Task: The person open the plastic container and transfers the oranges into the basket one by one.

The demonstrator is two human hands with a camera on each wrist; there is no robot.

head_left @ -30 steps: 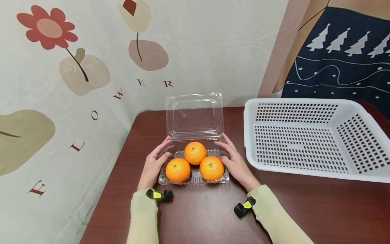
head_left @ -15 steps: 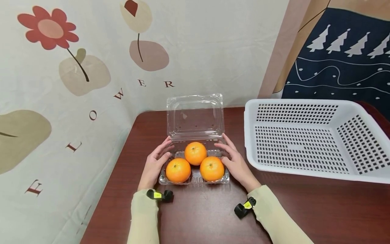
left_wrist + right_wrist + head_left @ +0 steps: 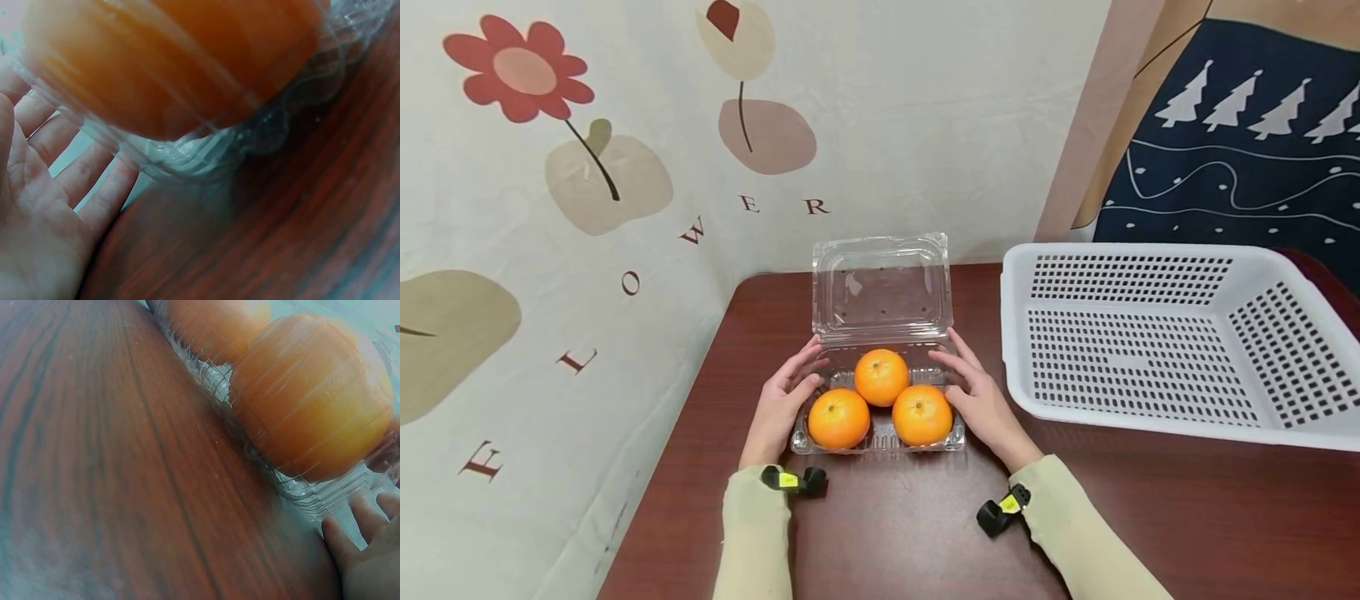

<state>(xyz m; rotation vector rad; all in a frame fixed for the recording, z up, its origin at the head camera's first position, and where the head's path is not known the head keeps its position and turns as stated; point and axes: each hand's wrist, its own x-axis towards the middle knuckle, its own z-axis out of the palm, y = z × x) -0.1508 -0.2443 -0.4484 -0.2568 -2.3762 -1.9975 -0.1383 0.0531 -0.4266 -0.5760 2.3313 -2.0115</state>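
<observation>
A clear plastic clamshell box point(image 3: 882, 435) stands on the table with its lid point(image 3: 880, 287) raised at the back. Inside lie three oranges: one at the rear point(image 3: 881, 377), one at front left point(image 3: 838, 418) and one at front right point(image 3: 922, 415). My left hand point(image 3: 775, 415) rests against the left side of the box, thumb near the rim. On the opposite side, my right hand point(image 3: 987, 408) touches the wall. Both wrist views show fairly straight, spread fingers point(image 3: 106, 190) along the box's outside; part of the right hand point(image 3: 375, 569) is cut off by the frame.
A white perforated plastic basket point(image 3: 1015, 358) sits to the right on the dark red wooden table point(image 3: 887, 525). Behind hangs a pale cloth point(image 3: 925, 125) with flower prints, and a navy cloth point(image 3: 1225, 179) with white trees is at far right.
The raised lid's top edge sits very slightly lower in the head view than before. Both hands, the box and the oranges have stayed in place.
</observation>
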